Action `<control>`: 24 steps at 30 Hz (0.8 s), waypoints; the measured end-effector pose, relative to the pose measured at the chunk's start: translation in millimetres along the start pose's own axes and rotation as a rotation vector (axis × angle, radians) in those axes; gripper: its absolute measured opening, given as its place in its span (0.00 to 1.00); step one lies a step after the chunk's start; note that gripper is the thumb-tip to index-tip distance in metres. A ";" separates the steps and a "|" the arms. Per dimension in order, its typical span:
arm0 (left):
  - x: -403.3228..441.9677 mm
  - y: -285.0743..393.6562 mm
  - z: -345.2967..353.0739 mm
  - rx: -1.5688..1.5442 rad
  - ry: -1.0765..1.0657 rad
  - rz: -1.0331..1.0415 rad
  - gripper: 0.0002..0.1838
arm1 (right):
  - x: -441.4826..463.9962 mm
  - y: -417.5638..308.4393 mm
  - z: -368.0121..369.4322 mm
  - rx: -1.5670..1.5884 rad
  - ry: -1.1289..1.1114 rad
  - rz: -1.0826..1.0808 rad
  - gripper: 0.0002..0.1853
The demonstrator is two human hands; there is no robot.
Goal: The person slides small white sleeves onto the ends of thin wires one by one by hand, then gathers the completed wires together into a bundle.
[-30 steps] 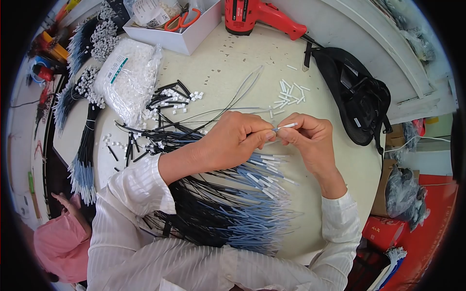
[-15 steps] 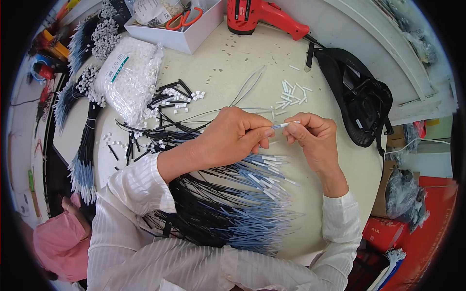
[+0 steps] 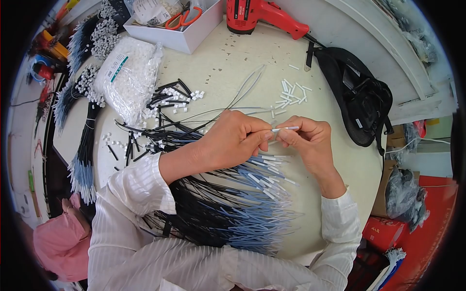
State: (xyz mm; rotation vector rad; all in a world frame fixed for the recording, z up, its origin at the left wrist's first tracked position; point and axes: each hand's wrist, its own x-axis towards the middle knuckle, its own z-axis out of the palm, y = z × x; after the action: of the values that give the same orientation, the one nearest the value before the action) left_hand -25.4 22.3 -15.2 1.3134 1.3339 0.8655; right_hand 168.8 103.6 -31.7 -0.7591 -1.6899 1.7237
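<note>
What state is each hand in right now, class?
Left hand: closed, pinching a thin wire.
Right hand: closed, finger and thumb on a small white tube.

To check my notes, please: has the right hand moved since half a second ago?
Yes: the right hand has shifted slightly leftward, away from the motionless black bag.

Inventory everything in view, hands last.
Sleeve: one, white, centre
Held wire: one, blue-grey, centre
Loose wires: many, black/blue-grey, centre
Pouch: one, black, right
Loose tubes: many, white, beside pouch
Bag: one, clear, left
Black tubes: many, black, beside bag
Connectors: many, white, beside bag
Tied bundles: several, black/blue-grey, left
Box: one, white, far side
Hand tool: one, orange-handled, in box
Power tool: one, red, far side
Table: one, cream, beneath
Person: one, pink-clad, lower left
Clutter: uncounted, mixed, right edge
Left hand: one, bare, pinching wire
Right hand: one, bare, pinching sleeve
</note>
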 end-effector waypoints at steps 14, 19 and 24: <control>3.5 3.6 -18.1 0.521 0.121 0.316 0.08 | 17.7 3.1 -14.2 -0.736 0.095 -0.313 0.06; 10.0 -14.1 -10.1 0.680 0.283 0.276 0.12 | 19.2 3.0 -8.0 -1.045 0.019 -0.460 0.06; 10.6 -17.2 -8.6 0.818 0.253 0.224 0.09 | 13.2 0.5 -8.6 -1.304 -0.051 -0.386 0.06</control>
State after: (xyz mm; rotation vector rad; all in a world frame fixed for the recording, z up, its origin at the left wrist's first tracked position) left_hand -36.4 31.6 -31.7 2.0587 1.8700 0.6589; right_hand 166.7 119.2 -32.3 -0.7842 -2.6955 0.2110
